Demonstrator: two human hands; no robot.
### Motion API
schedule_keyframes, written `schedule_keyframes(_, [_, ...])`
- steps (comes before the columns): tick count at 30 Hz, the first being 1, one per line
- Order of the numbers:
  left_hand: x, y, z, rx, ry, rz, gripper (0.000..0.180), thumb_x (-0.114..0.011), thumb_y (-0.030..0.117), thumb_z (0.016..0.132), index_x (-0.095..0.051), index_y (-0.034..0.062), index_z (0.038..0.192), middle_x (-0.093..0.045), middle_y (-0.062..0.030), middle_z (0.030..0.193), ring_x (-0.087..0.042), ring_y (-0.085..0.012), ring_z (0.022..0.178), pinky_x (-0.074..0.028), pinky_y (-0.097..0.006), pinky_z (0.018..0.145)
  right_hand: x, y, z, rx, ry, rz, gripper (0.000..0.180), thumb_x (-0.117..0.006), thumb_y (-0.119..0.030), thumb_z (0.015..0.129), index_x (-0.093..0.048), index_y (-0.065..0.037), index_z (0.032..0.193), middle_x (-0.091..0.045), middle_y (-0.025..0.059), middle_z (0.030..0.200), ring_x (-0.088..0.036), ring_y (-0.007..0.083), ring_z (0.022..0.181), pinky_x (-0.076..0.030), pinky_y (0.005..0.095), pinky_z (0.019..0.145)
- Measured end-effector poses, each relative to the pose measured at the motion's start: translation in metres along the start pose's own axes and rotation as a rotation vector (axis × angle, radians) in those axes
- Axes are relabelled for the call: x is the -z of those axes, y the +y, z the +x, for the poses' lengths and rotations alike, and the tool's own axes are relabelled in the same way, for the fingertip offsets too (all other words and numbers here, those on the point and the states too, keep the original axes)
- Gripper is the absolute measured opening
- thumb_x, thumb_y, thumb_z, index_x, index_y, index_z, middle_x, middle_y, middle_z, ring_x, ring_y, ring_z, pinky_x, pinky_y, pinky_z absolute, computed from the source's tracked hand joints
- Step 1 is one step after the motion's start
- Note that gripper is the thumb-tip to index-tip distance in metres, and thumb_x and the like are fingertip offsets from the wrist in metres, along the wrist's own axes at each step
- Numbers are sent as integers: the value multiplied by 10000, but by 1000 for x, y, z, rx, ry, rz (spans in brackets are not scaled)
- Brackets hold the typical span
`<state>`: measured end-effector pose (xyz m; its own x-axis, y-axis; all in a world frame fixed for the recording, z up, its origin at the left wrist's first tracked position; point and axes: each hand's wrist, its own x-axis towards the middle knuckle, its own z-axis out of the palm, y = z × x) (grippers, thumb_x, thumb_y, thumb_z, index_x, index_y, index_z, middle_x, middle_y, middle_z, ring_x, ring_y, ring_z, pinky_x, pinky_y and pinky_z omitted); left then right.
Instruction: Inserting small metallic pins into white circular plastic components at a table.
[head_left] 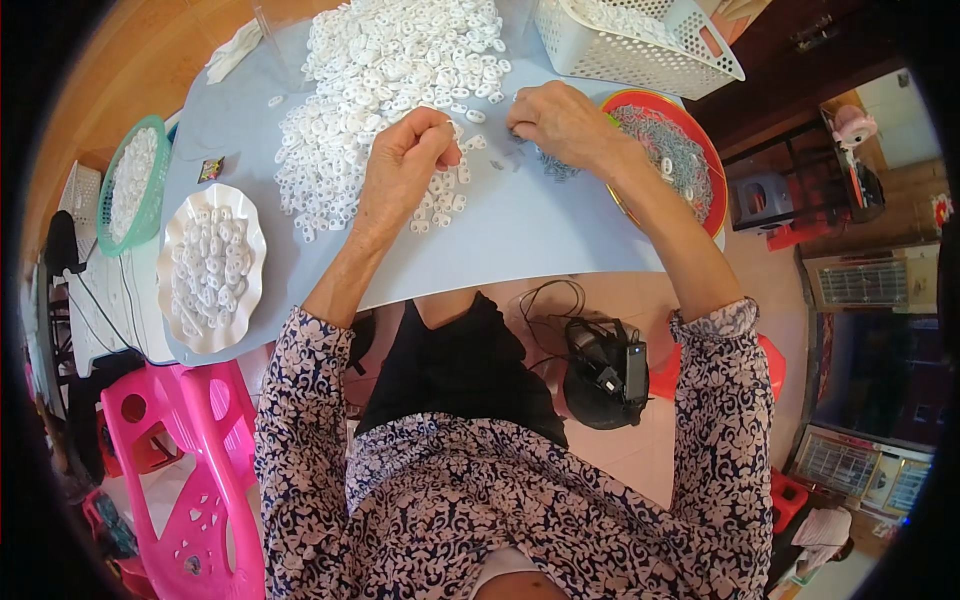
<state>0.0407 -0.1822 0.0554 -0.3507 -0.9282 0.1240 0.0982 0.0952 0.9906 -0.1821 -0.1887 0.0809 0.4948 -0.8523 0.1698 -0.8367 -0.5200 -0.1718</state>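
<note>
My left hand (412,150) is closed with the fingers curled, at the right edge of a big heap of small white oval plastic pieces (400,60). What it holds is hidden behind the fingers. To its right, my right hand (565,122) reaches down to the table with fingertips pinched together; I cannot make out what is between them. Just below that hand lie some small grey parts (556,168). Many more of them fill a round red tray (717,165) beside my right wrist, with a white piece on top.
At the table's left stands a scalloped white dish (257,262) of white pieces. A green basket (157,205) holds more. White perforated basket (600,55) stands back right. A small wrapper (211,169) lies at left. Below are a pink chair (190,500) and a black stool with devices (605,385).
</note>
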Motion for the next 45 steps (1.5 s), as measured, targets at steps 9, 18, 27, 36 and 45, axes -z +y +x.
schedule_keyframes(9, [2,2,-1,7,0,-25,151,-506,123,870,-591,8,822,-565,-7,654,-507,-63,627,-425,-223,608,8,-12,9,-168,70,95,109,-618,-86,703,-578,13,683,-586,125,639,-558,261,580,-455,366,565])
schedule_keyframes(18, [5,1,-1,-7,-57,-13,161,-492,139,909,-591,21,863,-561,2,697,-504,-65,669,-412,-218,651,-15,-53,0,-434,258,1136,90,-629,-53,753,-626,9,818,-578,-8,659,-495,65,561,-403,211,511])
schedule_keyframes(27, [4,1,-1,-36,17,-43,154,-479,107,874,-571,5,803,-536,-7,635,-477,-62,610,-404,-217,594,-47,-71,-4,-591,445,1358,141,-625,-68,838,-655,18,945,-638,35,742,-571,84,622,-473,217,558])
schedule_keyframes(36, [2,-1,-1,-26,-49,12,150,-474,104,875,-568,8,808,-549,-7,635,-471,-56,605,-392,-210,571,-42,-65,2,-455,463,1461,204,-633,-90,853,-618,-24,1046,-638,19,856,-576,90,746,-466,220,678])
schedule_keyframes(45, [1,-4,-1,-52,-67,42,146,-474,108,879,-566,11,818,-544,-4,641,-468,-52,606,-374,-205,550,-53,-69,1,-408,525,1647,232,-621,-70,860,-589,-37,1087,-639,26,898,-590,99,792,-484,243,731])
